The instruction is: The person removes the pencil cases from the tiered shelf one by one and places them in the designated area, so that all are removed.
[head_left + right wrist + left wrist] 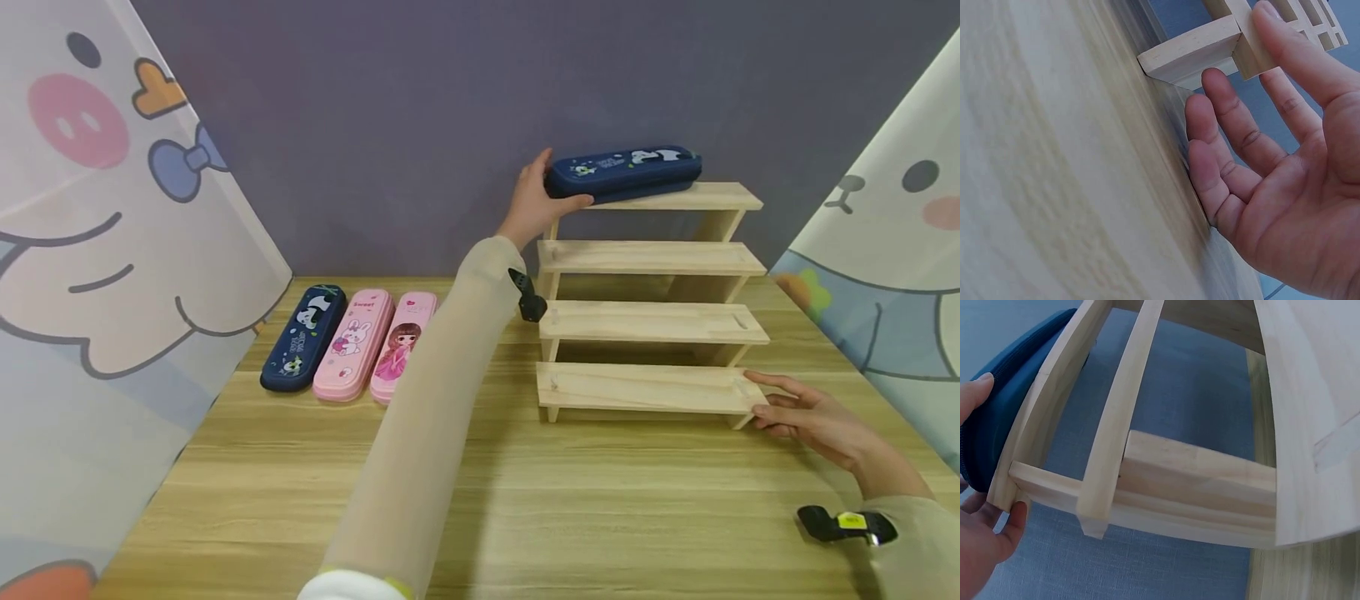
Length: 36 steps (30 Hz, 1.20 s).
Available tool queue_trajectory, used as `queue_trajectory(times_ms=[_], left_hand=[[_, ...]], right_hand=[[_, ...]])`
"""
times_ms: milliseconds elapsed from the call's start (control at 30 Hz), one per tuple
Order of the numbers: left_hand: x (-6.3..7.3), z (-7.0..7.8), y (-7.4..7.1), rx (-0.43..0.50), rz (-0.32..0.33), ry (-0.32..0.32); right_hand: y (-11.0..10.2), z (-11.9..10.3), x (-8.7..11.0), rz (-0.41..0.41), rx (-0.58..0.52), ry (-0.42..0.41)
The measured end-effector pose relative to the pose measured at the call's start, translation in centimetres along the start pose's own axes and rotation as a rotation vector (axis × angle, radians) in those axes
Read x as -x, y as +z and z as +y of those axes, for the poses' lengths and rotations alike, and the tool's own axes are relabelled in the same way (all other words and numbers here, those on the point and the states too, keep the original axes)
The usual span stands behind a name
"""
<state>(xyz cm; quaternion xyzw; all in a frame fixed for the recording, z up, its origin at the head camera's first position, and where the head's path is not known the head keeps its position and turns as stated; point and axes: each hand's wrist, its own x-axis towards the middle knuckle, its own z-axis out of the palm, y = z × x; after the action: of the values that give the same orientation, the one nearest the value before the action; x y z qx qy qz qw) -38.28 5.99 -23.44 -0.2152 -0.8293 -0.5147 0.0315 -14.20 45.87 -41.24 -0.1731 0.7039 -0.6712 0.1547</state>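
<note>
A navy pencil case (626, 171) with panda pictures lies along the top board of a stepped wooden shelf (652, 321). At its left end my left hand (531, 200) grips the case, thumb on the near side. The left wrist view has the thumb against the blue case (1013, 394) and other fingertips by the end of the shelf board (1054, 387). My right hand (817, 421) holds the right end of the lowest board between index finger and thumb. In the right wrist view the hand's (1272, 156) remaining fingers bend loosely below the board.
On the table's left side lie a navy panda case (303, 337), a pink rabbit case (354, 344) and a pink case with a girl picture (402, 346), side by side. A grey wall (375, 125) stands behind. Printed cartoon panels (112, 275) flank the wooden table (247, 500).
</note>
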Motion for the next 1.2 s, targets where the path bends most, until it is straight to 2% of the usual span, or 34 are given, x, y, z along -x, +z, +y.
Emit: queue_trajectory(times_ms=[167,433,633,933,1200], left_hand=[[0.2,0.1,0.2,-0.018,0.004,-0.032],[0.8,0.0,0.3,-0.037,0.048,0.003],[1.9,0.0,0.4,-0.013,0.101,0.014],[3.8,-0.5,0.6,0.086,0.216,0.079],[5.3,-1.0,0.6,0.163,0.262,0.171]], right_hand=[[-0.1,0.2,0.0,0.009,-0.007,0.0],[-0.2,0.3,-0.3,-0.003,-0.006,-0.014],[-0.3,0.2,-0.3,0.01,0.004,0.003],[-0.4,0.2,-0.2,0.016,0.004,0.008],[-0.6,0.2,0.1,0.006,-0.026,-0.003]])
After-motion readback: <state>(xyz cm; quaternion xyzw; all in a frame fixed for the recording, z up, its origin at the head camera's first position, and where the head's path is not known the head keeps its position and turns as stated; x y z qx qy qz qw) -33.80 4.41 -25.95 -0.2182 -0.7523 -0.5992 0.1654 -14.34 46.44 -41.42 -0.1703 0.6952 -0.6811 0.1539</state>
